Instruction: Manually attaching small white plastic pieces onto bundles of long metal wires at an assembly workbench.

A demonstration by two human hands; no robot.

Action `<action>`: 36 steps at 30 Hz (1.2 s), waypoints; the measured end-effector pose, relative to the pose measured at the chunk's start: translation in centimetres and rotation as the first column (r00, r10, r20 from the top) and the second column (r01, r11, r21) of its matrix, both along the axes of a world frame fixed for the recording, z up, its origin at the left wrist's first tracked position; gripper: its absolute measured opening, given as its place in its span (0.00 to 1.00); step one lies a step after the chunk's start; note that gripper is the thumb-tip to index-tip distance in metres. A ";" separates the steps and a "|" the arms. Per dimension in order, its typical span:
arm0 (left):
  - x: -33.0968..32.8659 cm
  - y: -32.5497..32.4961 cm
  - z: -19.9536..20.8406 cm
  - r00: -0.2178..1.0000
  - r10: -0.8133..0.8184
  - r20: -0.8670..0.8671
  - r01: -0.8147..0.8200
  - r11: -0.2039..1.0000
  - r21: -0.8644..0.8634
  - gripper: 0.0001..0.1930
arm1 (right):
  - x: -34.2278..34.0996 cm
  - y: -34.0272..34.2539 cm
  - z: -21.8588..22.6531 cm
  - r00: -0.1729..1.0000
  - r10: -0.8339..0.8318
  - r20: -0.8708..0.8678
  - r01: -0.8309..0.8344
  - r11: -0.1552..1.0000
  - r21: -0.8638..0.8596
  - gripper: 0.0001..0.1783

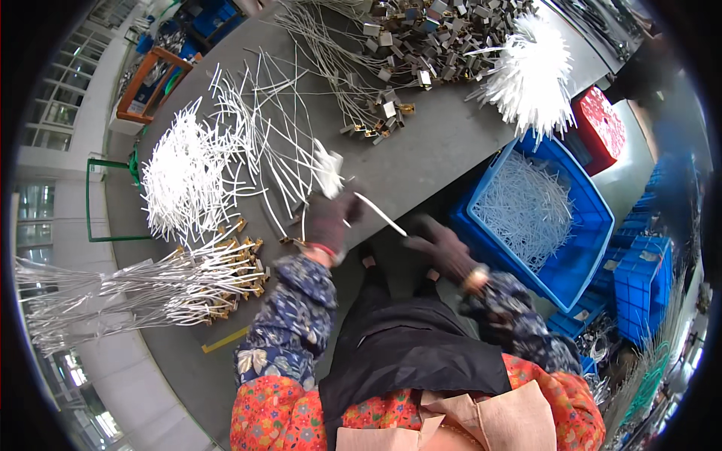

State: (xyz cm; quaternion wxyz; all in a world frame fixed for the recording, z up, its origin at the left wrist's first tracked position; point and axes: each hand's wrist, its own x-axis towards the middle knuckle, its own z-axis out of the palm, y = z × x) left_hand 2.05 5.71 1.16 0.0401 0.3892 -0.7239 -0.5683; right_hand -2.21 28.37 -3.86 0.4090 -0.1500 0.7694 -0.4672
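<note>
My left hand (331,218), in a dark purple glove, is closed near the table's front edge. A small bunch of short white sleeves (328,171) sticks up from its fingers. One longer white tube (382,213) runs from this hand toward my right hand (445,252), gloved alike and slightly blurred. The right fingers are closed at the tube's end, just off the table edge. A loose heap of white tubes (188,177) lies left of my left hand. Thin wires (274,139) are spread behind it.
Bundled wires with brassy metal ends (226,282) lie at the table's left. Many grey metal-cased parts (451,41) are piled at the back, beside a white tube bundle (530,75). A blue crate (594,259) of clear tubes stands right, near a red stool (602,128).
</note>
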 end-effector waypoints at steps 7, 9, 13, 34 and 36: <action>1.0 -8.8 0.0 0.999 -0.008 0.036 0.012 0.993 -0.116 0.22 | -6.6 -11.6 2.6 0.865 0.104 -0.492 -0.091 0.995 0.052 0.33; 0.1 -8.2 -0.4 0.994 0.020 -0.108 -0.006 0.992 0.128 0.20 | -11.2 -11.8 0.6 0.723 0.112 -0.682 0.012 0.985 0.175 0.35; 0.8 -8.4 -3.1 0.932 0.112 -0.345 0.213 0.602 0.770 0.18 | -13.9 -12.2 -1.1 0.812 0.145 -0.565 0.068 0.938 0.339 0.25; -11.6 -3.0 -3.4 0.983 0.182 -0.030 -0.184 0.959 -0.215 0.19 | -2.1 3.4 5.7 0.698 -0.389 0.601 0.595 0.782 -0.186 0.09; -9.4 -1.9 -4.3 0.947 0.224 -0.232 -0.297 0.886 -0.356 0.16 | -3.6 3.6 3.5 0.801 -0.395 0.450 0.553 0.776 -0.304 0.11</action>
